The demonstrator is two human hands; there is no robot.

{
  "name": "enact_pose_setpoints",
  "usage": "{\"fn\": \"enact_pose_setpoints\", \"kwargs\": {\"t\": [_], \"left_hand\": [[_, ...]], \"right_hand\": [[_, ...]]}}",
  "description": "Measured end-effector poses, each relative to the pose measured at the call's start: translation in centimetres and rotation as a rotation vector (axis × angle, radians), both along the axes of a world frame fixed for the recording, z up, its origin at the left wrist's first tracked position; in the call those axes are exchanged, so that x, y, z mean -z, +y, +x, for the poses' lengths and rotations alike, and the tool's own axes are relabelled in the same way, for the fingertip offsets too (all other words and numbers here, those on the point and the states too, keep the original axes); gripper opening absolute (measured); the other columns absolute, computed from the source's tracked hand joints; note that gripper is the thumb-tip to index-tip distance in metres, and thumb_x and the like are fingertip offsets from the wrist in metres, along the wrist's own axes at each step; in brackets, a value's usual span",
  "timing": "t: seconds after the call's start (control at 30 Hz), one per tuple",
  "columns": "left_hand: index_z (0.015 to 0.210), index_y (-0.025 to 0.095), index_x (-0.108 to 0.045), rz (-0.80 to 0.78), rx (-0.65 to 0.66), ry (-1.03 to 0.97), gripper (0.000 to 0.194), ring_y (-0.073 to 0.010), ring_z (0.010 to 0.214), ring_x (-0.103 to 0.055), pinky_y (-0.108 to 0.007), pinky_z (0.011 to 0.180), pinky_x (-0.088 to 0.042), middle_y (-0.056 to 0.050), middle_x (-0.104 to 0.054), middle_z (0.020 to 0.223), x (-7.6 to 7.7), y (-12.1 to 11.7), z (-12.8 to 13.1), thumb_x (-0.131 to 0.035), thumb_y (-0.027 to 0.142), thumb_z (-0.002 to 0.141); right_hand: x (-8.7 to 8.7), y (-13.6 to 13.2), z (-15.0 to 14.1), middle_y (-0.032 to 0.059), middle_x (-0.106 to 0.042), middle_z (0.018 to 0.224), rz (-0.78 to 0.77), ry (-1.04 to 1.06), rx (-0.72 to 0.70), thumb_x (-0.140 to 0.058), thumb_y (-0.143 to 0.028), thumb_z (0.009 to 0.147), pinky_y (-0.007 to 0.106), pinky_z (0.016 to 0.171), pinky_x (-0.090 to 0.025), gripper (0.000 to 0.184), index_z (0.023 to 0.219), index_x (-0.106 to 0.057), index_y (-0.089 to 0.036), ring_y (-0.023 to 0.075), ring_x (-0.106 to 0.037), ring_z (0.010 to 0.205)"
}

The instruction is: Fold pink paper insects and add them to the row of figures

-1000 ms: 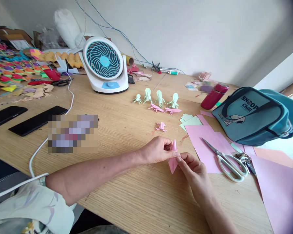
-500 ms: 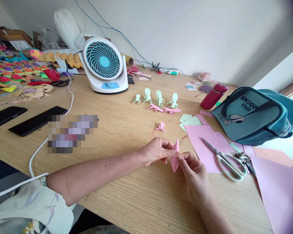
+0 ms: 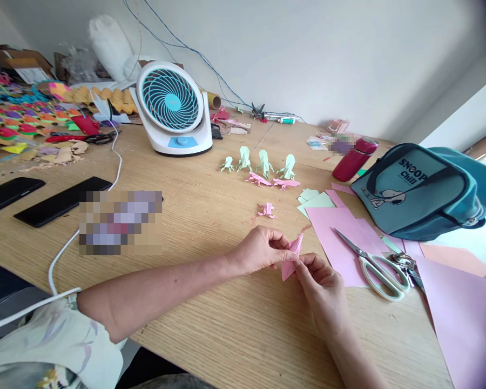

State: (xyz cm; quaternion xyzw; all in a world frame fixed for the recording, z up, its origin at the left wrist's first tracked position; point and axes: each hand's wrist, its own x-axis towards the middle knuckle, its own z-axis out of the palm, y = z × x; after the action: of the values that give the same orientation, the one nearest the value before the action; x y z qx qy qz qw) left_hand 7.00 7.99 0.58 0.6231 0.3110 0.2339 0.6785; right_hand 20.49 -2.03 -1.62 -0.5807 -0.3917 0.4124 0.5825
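The left hand [image 3: 263, 251] and right hand [image 3: 326, 283] both pinch a pink origami piece [image 3: 288, 271] between them, over the bench [image 3: 218, 324]. Slim and layered, with lengthwise creases, it tapers to pointed ends and tilts slightly. Beyond the left hand sits a legged pink origami figure [image 3: 268, 210]; white-handled scissors [image 3: 363, 256] lie right of the right hand.

At lower centre, the left grip [image 3: 259, 251] and right grip [image 3: 324, 286] pinch a folded pink paper piece [image 3: 288, 270]; white-handled metal scissors [image 3: 363, 256] lie right, a round white-and-blue fan [image 3: 173, 102] upper left.
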Motion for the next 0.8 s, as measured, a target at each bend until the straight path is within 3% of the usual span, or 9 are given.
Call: {"fn": "enact_pose_setpoints", "kwargs": {"t": [0.17, 0.37, 0.5, 0.63, 0.8], "left_hand": [[0.065, 0.012, -0.061, 0.146, -0.019, 0.003, 0.025, -0.0063, 0.058, -0.045, -0.02, 0.055, -0.032, 0.005, -0.055, 0.062, -0.2, 0.2, -0.1, -0.074, 0.032, 0.072], [0.063, 0.012, -0.059, -0.059, -0.008, -0.079, 0.026, -0.0074, 0.061, -0.048, -0.022, 0.06, -0.033, 0.002, -0.059, 0.064, -0.7, 0.0, 0.1, -0.078, 0.029, 0.068], [0.061, 0.012, -0.057, -0.182, 0.012, -0.095, 0.035, -0.0065, 0.058, -0.047, -0.022, 0.057, -0.032, 0.002, -0.06, 0.063, -1.0, -0.3, 0.2, -0.084, 0.035, 0.061], [0.06, 0.012, -0.058, -0.176, 0.003, -0.12, 0.037, -0.0077, 0.06, -0.051, -0.023, 0.06, -0.037, 0.002, -0.06, 0.062, -0.8, -0.3, 0.2, -0.087, 0.036, 0.058], [0.062, 0.013, -0.058, -0.062, -0.002, -0.129, 0.03, -0.0097, 0.061, -0.056, -0.025, 0.063, -0.043, 0.0, -0.063, 0.065, -0.6, -0.5, 0.3, -0.081, 0.032, 0.067]], "right_hand": [[-0.1, -0.1, -0.1, 0.0017, -0.065, 0.074, -0.012, -0.038, -0.047, -0.07, -0.047, 0.083, 0.026, 0.065, -0.042, 0.028, 0.078, -0.067, -0.02, 0.0145, -0.055, 0.069], [-1.0, 0.0, -0.1, 0.0005, -0.063, 0.071, -0.039, -0.053, -0.161, -0.067, -0.047, 0.085, 0.025, 0.065, -0.04, 0.029, 0.075, -0.065, -0.02, 0.0138, -0.051, 0.068], [-0.8, 0.1, -0.2, -0.0006, -0.058, 0.065, -0.062, -0.043, -0.156, -0.07, -0.047, 0.081, 0.024, 0.06, -0.037, 0.031, 0.07, -0.063, -0.019, 0.0129, -0.047, 0.063], [-0.3, 0.1, -0.1, -0.0007, -0.057, 0.062, -0.078, -0.074, -0.139, -0.07, -0.049, 0.081, 0.024, 0.057, -0.035, 0.034, 0.067, -0.063, -0.019, 0.0127, -0.045, 0.061], [-0.2, 0.2, 0.0, 0.0002, -0.057, 0.064, -0.1, -0.078, -0.141, -0.069, -0.051, 0.08, 0.025, 0.057, -0.033, 0.035, 0.069, -0.064, -0.019, 0.0132, -0.044, 0.062]]}}
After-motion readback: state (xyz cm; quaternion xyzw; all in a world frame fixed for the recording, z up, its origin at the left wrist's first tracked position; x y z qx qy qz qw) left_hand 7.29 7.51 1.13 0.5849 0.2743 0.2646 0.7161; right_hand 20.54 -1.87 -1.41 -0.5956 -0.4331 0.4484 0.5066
